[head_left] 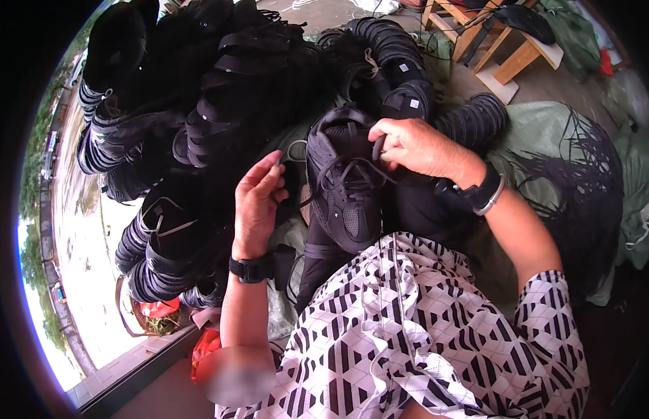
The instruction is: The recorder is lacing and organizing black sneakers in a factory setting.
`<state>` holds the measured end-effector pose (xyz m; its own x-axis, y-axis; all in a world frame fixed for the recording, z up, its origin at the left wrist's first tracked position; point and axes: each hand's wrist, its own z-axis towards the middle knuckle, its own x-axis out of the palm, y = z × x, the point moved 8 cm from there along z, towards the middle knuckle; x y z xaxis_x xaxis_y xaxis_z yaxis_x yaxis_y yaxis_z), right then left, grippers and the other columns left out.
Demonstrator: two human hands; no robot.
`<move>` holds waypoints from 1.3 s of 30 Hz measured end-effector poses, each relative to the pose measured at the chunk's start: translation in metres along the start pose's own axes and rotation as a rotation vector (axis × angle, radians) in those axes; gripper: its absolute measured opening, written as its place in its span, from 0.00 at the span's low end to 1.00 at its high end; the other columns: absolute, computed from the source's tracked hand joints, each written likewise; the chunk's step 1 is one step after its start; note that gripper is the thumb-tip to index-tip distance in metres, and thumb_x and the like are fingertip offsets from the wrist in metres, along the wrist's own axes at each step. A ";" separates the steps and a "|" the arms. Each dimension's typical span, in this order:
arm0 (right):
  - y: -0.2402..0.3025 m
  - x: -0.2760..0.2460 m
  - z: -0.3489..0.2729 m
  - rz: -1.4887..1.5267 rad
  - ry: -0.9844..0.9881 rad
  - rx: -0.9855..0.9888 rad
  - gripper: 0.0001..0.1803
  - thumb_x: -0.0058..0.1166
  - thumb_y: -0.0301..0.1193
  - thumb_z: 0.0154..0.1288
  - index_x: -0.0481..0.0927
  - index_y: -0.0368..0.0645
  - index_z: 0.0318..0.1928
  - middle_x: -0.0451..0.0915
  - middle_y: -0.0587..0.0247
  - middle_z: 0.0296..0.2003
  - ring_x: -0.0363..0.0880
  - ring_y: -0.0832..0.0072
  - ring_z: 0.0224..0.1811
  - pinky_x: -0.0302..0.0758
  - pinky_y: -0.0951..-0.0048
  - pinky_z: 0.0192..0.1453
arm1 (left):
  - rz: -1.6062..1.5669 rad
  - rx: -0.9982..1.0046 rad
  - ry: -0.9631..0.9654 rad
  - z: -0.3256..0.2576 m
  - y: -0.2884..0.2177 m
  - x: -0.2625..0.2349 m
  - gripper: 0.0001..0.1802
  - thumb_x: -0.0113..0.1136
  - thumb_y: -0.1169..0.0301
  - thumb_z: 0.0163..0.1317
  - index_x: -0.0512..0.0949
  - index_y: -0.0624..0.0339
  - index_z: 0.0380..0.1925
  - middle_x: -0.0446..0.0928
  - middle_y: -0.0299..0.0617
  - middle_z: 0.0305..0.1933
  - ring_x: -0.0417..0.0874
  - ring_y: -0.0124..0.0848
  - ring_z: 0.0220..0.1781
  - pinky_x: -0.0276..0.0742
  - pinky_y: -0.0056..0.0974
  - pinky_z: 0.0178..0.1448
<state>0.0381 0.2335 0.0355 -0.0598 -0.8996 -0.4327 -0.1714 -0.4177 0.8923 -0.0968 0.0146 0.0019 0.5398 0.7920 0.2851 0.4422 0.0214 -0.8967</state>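
Note:
A black sneaker [349,178] with mesh panels rests on my lap, its toe toward me and its black shoelace [349,171] threaded through the front. My right hand [429,150] is closed at the right side of the sneaker's opening, with a dark strip of it between thumb and fingers. Whether that strip is collar edge or lace, I cannot tell. To the left of the sneaker, my left hand [258,199] is raised with thumb and forefinger pinched together. Something small and dark shows at those fingertips, too small to name. A thin pale loop [295,150] lies between that hand and the sneaker.
Large piles of nested black shoe pieces [248,91] rise on the left and ahead. At the right, a bundle of black laces [576,174] lies over a pale green sack [541,126]. A wooden stool [506,49] stands at the far right. A basket [157,318] sits at the lower left.

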 end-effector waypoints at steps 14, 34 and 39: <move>0.020 0.007 0.027 -0.744 -0.008 -0.046 0.10 0.56 0.33 0.54 0.82 0.39 0.31 0.80 0.45 0.35 0.79 0.51 0.39 0.76 0.54 0.45 | 0.320 0.177 -0.009 -0.004 -0.007 0.030 0.09 0.55 0.76 0.63 0.78 0.63 0.42 0.79 0.35 0.35 0.80 0.21 0.34 0.75 0.24 0.34; 0.018 -0.039 0.032 -0.003 -0.216 -0.108 0.04 0.57 0.25 0.60 0.79 0.37 0.33 0.79 0.69 0.28 0.76 0.85 0.29 0.75 0.80 0.34 | 0.165 0.027 -0.004 -0.007 0.009 0.030 0.06 0.59 0.69 0.63 0.79 0.60 0.36 0.76 0.29 0.29 0.73 0.16 0.27 0.66 0.22 0.27; 0.040 0.003 0.035 -0.053 -0.117 -0.215 0.03 0.57 0.24 0.59 0.79 0.36 0.31 0.74 0.74 0.22 0.70 0.89 0.25 0.68 0.82 0.29 | 0.250 0.058 0.026 0.000 0.003 0.042 0.07 0.61 0.68 0.62 0.79 0.59 0.35 0.71 0.22 0.26 0.58 0.10 0.20 0.53 0.22 0.22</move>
<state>-0.0030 0.2190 0.0652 -0.1721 -0.8599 -0.4806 0.0351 -0.4929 0.8694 -0.0724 0.0479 0.0111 0.6457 0.7612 0.0604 0.2514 -0.1372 -0.9581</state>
